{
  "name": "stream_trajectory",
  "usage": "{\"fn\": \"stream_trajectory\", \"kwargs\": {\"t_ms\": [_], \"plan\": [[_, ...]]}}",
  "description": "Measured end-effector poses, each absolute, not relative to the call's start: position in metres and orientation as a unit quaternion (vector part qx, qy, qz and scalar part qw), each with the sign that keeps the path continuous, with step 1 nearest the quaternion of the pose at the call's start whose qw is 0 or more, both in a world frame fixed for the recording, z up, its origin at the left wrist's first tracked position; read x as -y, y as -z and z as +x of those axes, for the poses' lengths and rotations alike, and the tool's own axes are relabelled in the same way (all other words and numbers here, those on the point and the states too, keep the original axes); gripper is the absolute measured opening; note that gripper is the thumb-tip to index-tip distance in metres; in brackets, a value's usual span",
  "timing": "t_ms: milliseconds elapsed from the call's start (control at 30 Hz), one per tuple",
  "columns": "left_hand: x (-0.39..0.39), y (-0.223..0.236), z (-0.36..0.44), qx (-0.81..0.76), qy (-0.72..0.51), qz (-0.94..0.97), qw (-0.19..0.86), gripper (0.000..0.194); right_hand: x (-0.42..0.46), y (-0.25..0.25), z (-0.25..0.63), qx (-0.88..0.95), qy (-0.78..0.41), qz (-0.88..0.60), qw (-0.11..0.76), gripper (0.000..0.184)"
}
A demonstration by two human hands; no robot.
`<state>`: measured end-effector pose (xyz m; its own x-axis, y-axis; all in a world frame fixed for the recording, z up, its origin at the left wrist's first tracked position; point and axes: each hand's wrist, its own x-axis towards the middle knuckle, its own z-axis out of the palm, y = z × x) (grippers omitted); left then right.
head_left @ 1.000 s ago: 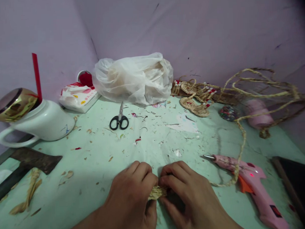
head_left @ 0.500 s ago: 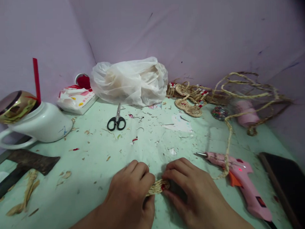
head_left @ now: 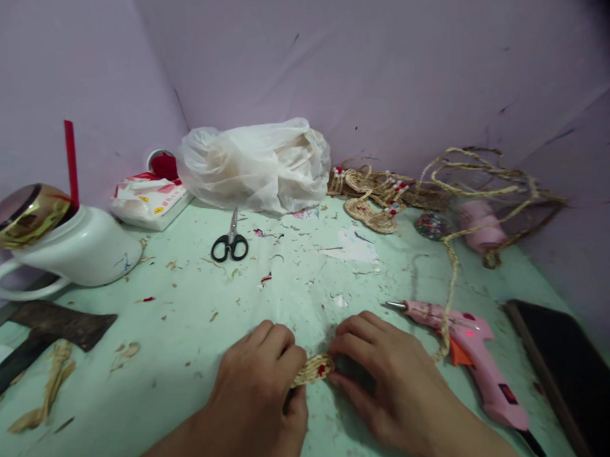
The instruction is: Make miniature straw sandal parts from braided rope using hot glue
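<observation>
A small coiled piece of braided straw (head_left: 310, 371) with a red spot on it lies between my two hands, just above the light green table. My left hand (head_left: 263, 376) is closed round its left part, thumb below and fingers above, so that end is hidden. With thumb and fingertips, my right hand (head_left: 390, 369) pinches the right end. A straw braid (head_left: 452, 270) runs from a loose coil at the back right down towards my right hand, across a pink glue gun (head_left: 484, 362) with a red light on.
Black-handled scissors (head_left: 229, 246), a white plastic bag (head_left: 263, 166) and straw pieces with coloured pins (head_left: 372, 213) lie further back. On the left are a white mug (head_left: 85, 249), a tissue pack (head_left: 154, 204) and a dark axe-like tool (head_left: 63, 320). A dark phone-like slab (head_left: 570, 366) lies right.
The view has shifted slightly. My right fingertips have edged a little along the straw piece's right end, and more of its red spot shows. Both hands keep their grip.
</observation>
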<state>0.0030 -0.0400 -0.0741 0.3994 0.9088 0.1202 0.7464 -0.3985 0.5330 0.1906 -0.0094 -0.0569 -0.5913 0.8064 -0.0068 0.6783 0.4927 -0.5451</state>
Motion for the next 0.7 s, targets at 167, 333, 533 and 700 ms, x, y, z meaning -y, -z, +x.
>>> {"fn": "stream_trajectory", "kwargs": {"t_ms": [167, 333, 533, 700], "plan": [[0.040, 0.074, 0.003, -0.506, -0.201, 0.815, 0.199, 0.008, 0.009, 0.055, 0.190, 0.861, -0.246, -0.434, 0.101, 0.009], [0.041, 0.071, 0.003, -0.505, -0.190, 0.818, 0.198, 0.008, 0.013, 0.055, 0.184, 0.861, -0.259, -0.420, 0.126, 0.015], [0.040, 0.072, 0.003, -0.512, -0.179, 0.817, 0.195, 0.007, 0.018, 0.062, 0.177, 0.865, -0.260, -0.402, 0.150, 0.013], [0.037, 0.067, 0.000, -0.520, -0.152, 0.812, 0.218, 0.014, 0.017, 0.067, 0.174, 0.864, -0.249, -0.406, 0.163, 0.019]]}}
